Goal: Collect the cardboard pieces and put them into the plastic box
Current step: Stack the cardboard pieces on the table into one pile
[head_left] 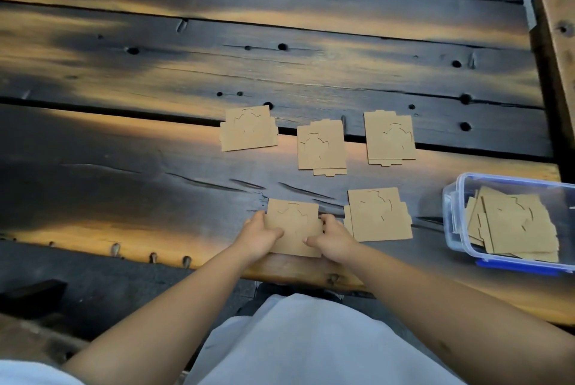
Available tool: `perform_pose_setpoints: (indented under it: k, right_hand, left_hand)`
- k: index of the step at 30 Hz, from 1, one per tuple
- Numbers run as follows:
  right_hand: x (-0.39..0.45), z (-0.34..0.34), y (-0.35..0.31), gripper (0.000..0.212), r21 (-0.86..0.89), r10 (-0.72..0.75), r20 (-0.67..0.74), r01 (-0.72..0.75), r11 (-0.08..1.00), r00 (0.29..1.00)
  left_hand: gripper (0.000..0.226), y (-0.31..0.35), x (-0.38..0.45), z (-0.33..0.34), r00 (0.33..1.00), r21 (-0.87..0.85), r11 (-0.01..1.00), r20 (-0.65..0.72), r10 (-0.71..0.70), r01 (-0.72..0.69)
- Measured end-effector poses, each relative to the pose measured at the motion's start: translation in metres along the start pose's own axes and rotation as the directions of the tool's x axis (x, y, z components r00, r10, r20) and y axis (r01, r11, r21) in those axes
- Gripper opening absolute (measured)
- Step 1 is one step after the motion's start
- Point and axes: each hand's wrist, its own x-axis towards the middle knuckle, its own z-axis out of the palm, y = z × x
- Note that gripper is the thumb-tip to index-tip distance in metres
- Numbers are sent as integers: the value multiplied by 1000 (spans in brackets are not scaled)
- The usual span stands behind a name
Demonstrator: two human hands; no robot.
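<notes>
Near the front edge of the worktop (pixel 124 142), a little right of its middle, both hands are meeting on one cardboard piece (pixel 294 226): the left hand (pixel 259 237) is gripping its left side with the thumb lying over the top face, and the right hand (pixel 331 240) is pinching its right side in the same way, so each hand is clamped on the piece with the two set apart by its width. Holding it from both sides looks like a way of squaring up what may be a small stack and getting fingers under the thin, flat board, which is lying close enough to the edge to be slid off and lifted. Just beside it to the right a second cardboard pile (pixel 379 215) is lying flat, and three more are sitting in a loose row further back, towards the middle of the worktop: one on the left (pixel 249 129), one in the centre (pixel 322 146) and one on the right (pixel 390 137). That is making five groups outside the box; stepped edges suggest several hold more than one sheet, though how many is not readable. By the right edge the plastic box (pixel 451 223) is standing open, with no lid in view, already holding a heap of pieces (pixel 513 226) leaning together, too overlapped to count. Its place within easy reach of the right hand suits short carries, so the task is looking partly done.
</notes>
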Motion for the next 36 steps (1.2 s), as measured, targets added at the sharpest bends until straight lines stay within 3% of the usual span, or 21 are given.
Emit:
perform_pose_setpoints:
  k: [7, 15, 21, 29, 36]
  right_hand:
    - [-8, -29, 16, 67, -101, -67, -179, 49, 994, 982]
    - [-9, -90, 42, 57, -200, 26, -350, -102, 975, 936]
    - [1, -127, 60, 47, -143, 118, -358, -180, 973, 926]
    - [21, -145, 74, 53, -135, 198, -370, -263, 955, 908]
    - [27, -150, 79, 59, -142, 153, -368, -218, 966, 917]
  left_hand:
    - [59, 13, -1, 18, 997, -53, 998, 78, -14, 18]
    - [44, 61, 1, 67, 968, -54, 997, 243, 65, -54]
    - [21, 100, 6, 99, 962, -5, 995, 256, 96, -98]
    - [41, 121, 16, 126, 974, 109, 993, 224, 30, -56]
    - [43, 133, 17, 135, 983, 39, 997, 170, -68, 63]
